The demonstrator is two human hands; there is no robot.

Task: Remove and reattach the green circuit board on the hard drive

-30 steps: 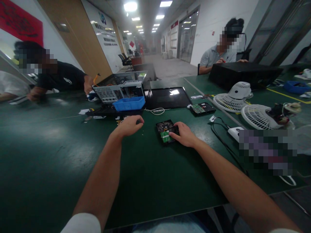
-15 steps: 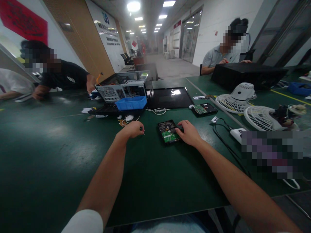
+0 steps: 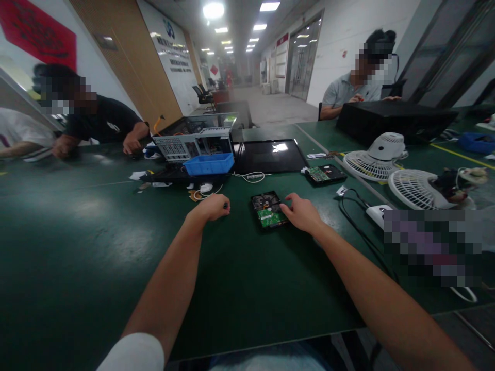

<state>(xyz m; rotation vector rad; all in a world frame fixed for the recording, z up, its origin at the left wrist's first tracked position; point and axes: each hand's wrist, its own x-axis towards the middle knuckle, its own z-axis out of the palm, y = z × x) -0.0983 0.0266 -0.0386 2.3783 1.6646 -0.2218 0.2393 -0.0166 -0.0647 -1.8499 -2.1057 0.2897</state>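
A hard drive (image 3: pixel 265 216) lies on the green table between my hands, its green circuit board and dark metal casing facing up. My right hand (image 3: pixel 302 212) is at the drive's right edge, thumb and forefinger apart; whether the thumb touches the casing I cannot tell. To the left of the drive, my left hand (image 3: pixel 213 207) is curled closed just over the tabletop. A small dark end shows between its fingers, too little of it to name. A second hard drive (image 3: pixel 327 174) rests farther back on the right.
A blue bin (image 3: pixel 209 164) stands before an opened computer case (image 3: pixel 185 147). Beside it lies a dark flat panel (image 3: pixel 270 156). White fan parts (image 3: pixel 373 162), a power strip (image 3: pixel 377 214) and cables are to the right. Two co-workers sit across the table, one at a black case (image 3: pixel 394 121).
The black piece seen in my right hand's grip no longer shows there, and its thumb and forefinger have parted. My left hand has barely moved. The co-worker at left has lowered a hand.
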